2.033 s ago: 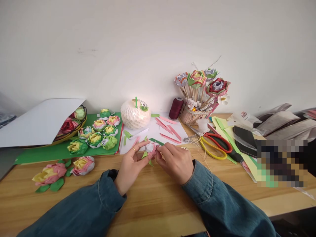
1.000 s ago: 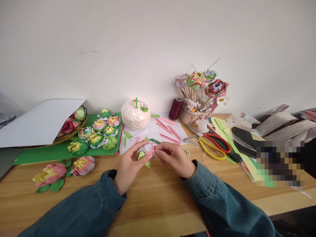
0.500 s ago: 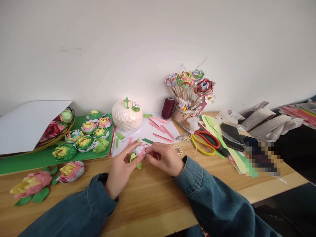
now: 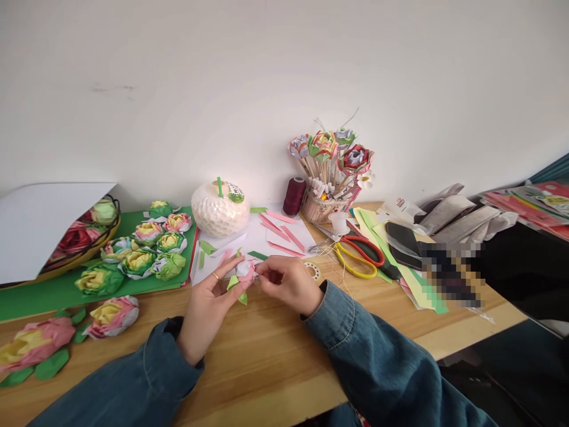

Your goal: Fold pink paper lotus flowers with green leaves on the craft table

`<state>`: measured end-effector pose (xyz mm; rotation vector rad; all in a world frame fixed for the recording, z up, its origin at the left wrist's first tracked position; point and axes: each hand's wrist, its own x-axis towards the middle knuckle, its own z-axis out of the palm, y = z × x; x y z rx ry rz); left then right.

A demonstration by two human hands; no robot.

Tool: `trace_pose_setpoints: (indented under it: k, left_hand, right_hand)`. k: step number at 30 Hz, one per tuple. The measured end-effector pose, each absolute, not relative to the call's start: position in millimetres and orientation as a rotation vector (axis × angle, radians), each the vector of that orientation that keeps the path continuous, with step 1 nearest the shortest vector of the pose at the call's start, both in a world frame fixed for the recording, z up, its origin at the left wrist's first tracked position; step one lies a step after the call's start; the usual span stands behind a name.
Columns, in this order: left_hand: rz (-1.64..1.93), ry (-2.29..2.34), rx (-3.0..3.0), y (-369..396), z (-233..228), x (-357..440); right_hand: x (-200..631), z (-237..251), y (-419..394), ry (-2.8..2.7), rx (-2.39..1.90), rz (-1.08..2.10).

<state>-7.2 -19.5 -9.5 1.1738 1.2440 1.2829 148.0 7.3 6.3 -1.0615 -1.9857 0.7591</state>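
Observation:
A small folded-paper flower (image 4: 245,270), pink and white with green leaf-like pieces, is held between my two hands above the table's front part. My left hand (image 4: 210,303) grips it from the left, thumb below and fingers above. At its right edge, the thumb and forefinger of my right hand (image 4: 288,281) pinch the pink paper. Just beyond lies a white sheet (image 4: 258,237) with pink strips (image 4: 284,232) and green bits on it. Finished-looking paper flowers (image 4: 138,261) in green, yellow and pink sit on a green folder to the left.
Scissors (image 4: 359,255) with red and yellow handles, a tape roll (image 4: 313,270) and a dark phone (image 4: 402,245) lie at right. Behind stand a dark red thread spool (image 4: 294,196), a basket of paper flowers (image 4: 326,210) and a net-wrapped white ball (image 4: 221,209).
The whole view has shifted slightly, so everything sits further left. My hands still hold the paper flower, and the right fingers have shifted a little on its edge.

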Motion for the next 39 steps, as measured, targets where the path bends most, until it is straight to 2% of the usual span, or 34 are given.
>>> trace_pose_setpoints:
  k: [8, 13, 19, 26, 35, 39]
  left_hand:
    - [1.223, 1.348, 1.225, -22, -10, -8]
    - [1.164, 1.435, 1.234, -23, -6, -7]
    - [1.182, 1.512, 1.304, -25, 0, -3]
    - [1.227, 1.390, 1.240, -25, -5, -3]
    - [1.250, 1.279, 1.201, -20, -14, -3]
    - [1.268, 1.291, 1.231, -18, -17, -3]
  right_hand:
    - [150, 8, 7, -2.001, -0.991, 0.937]
    - [151, 7, 6, -1.929, -1.099, 1.021]
    - [150, 7, 6, -1.871, -1.171, 1.026]
    - [152, 8, 7, -1.904, -1.116, 1.049]
    - [152, 8, 5, -2.115, -1.062, 0.395]
    - [151, 4, 6, -2.141, -1.081, 0.329]
